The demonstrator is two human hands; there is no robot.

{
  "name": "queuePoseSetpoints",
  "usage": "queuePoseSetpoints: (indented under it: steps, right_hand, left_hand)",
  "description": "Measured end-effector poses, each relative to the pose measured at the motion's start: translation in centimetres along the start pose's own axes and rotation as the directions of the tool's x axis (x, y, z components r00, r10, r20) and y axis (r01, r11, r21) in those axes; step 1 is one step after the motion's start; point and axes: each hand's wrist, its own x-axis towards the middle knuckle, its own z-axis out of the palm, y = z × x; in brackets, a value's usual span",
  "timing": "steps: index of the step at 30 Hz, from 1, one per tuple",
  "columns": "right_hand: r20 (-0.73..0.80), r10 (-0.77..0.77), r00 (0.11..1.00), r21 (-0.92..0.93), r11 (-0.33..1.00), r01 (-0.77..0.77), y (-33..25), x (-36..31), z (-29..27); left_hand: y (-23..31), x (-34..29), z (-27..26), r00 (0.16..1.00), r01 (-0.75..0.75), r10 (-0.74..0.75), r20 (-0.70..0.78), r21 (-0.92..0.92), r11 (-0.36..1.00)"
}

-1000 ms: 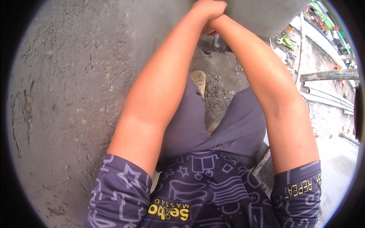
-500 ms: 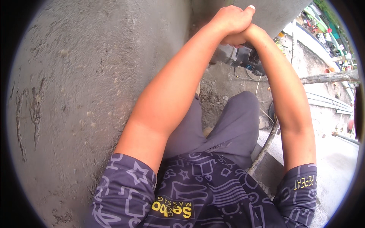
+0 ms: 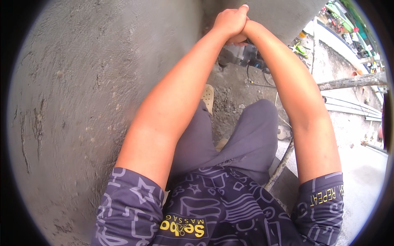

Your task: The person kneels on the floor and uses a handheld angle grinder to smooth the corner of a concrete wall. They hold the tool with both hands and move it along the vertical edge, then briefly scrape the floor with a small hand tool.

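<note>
A dark power drill is held low in front of me, its nose toward the rough grey wall on my left. My right hand is wrapped round its far end, partly hidden behind the wrist. Closed at the same end, my left hand presses against my right hand and wrist with its thumb up; most of its fingers are out of sight. My forearms hide part of the tool. Whether its tip touches the wall cannot be made out.
Wet-looking grey plaster covers the wall. Below lies rubbly ground with a thin cable and my beige clog. Wooden poles cross at right, near pale pipes and a bright ledge.
Both hands and the drill have shifted left, closer to the wall. My beige clog now shows beside my left forearm.
</note>
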Motion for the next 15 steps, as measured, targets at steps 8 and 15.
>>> queuePoseSetpoints:
  steps: [8, 15]
  right_hand:
    - [-0.052, 0.082, 0.995, 0.149, 0.986, -0.074, 1.8, 0.2, -0.6]
    - [-0.068, 0.105, 0.992, 0.185, 0.979, -0.090, 3.1, -0.9, 0.4]
  left_hand:
    - [-1.0, 3.1, 1.1, 0.904, -0.411, 0.424, -0.050, 0.170, 0.896]
    - [-0.5, 1.7, 1.6, 0.995, -0.083, 0.077, 0.058, 0.099, 0.992]
